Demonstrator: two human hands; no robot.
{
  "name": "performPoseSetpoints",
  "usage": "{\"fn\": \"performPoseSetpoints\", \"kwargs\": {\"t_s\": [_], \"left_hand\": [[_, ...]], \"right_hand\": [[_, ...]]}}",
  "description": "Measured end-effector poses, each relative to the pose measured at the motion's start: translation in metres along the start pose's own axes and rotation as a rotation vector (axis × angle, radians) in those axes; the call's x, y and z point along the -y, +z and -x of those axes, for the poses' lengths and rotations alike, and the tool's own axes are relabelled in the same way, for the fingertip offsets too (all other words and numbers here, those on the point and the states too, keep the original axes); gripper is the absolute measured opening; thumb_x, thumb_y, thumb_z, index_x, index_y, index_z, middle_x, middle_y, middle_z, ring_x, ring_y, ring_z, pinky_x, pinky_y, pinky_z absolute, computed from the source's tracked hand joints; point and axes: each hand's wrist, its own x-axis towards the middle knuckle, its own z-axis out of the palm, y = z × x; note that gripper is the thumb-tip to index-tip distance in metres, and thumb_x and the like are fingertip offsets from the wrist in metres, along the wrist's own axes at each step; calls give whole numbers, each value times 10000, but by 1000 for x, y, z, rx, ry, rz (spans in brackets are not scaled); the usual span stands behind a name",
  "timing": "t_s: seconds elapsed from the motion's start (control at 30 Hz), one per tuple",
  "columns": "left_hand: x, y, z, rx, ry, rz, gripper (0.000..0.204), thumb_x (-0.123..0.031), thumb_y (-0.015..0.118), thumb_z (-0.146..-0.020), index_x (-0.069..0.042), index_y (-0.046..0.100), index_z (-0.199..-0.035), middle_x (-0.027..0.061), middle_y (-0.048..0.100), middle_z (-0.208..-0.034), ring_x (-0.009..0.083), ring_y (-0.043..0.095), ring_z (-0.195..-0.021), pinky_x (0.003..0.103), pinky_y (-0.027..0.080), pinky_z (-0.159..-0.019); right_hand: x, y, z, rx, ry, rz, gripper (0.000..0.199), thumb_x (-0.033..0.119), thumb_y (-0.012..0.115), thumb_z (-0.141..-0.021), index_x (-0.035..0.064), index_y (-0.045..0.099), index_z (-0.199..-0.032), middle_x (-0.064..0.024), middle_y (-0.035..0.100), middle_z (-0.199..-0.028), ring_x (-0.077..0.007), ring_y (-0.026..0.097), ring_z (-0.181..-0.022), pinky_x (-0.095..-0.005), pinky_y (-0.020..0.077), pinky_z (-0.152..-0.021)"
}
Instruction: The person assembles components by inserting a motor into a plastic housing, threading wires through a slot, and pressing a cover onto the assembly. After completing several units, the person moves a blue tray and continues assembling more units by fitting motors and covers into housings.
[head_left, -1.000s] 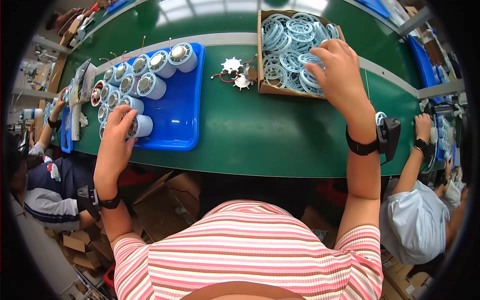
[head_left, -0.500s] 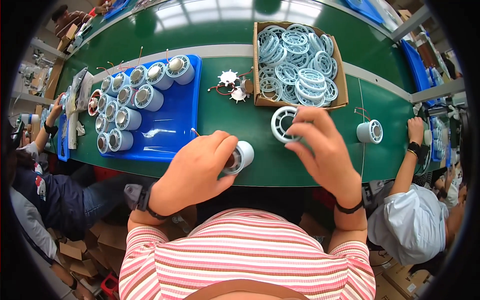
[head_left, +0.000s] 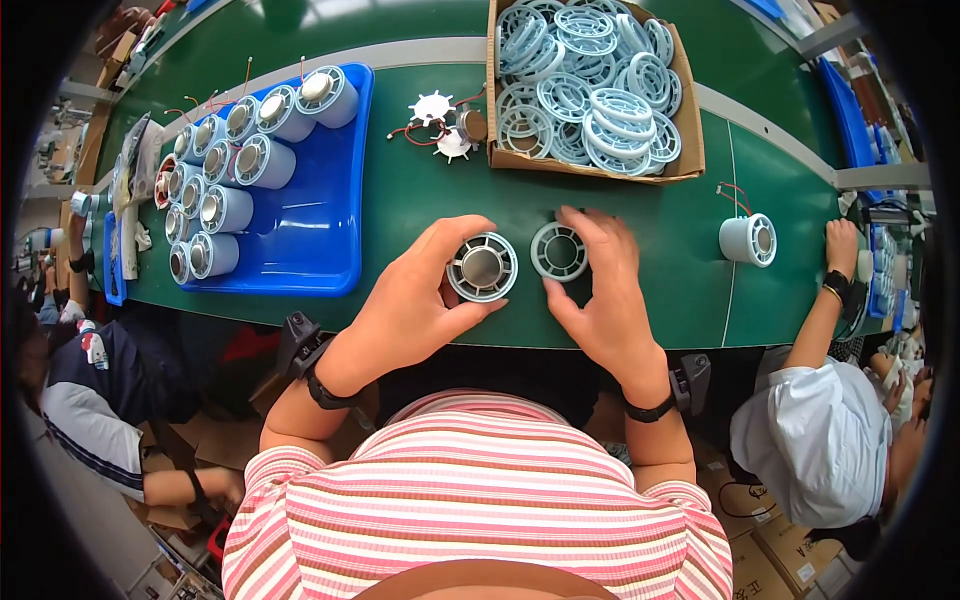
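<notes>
A cup [head_left: 482, 267] sits in the curled thumb and fingers of the left hand [head_left: 412, 290], over the table's [head_left: 660, 300] near side. Just right, the right hand [head_left: 608, 300] pinches a ring [head_left: 537, 252]. Beyond stands the ring box [head_left: 690, 135]; left, a tray [head_left: 310, 220].

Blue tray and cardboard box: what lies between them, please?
In the head view, two white toothed pieces, red wires and a round brownish part lie there.

From afar I see a green table [head_left: 680, 230] catching white light [head_left: 400, 10], a grey beam [head_left: 880, 177], and cardboard boxes [head_left: 785, 553] below.
</notes>
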Motion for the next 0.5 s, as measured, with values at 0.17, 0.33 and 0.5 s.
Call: {"fn": "performPoseSetpoints", "kwargs": {"t_s": [0.17,0.33,0.5], "left_hand": [[11,12,1,-56,46,107,641,-76,830,-805,-91,511,-1360,117,602,-1225,191,684,-800,290,562,-689],[5,10,2,26,-108,248,637,-72,830,-806,-95,519,-1361,111,587,-1232,189,689,-863,292,569,-725],[11,13,1,48,-78,276,638,-56,823,-811,-100,521,-1372,109,572,-1243,188,685,-928,293,574,-761]], "right_hand": [[9,3,7,-17,102,-3,854,147,902,-711,28,463,-1434,-167,551,-1326,-386,496,-1267,-465,392,-1091],[3,8,14,-58,42,-12,808,115,863,-724,29,474,-1427,-181,550,-1302,-393,516,-1202,-479,409,-1016],[8,9,16,-121,153,-7,734,21,808,-759,15,475,-1413,-191,546,-1315,-369,522,-1237,-444,424,-1056]]}}
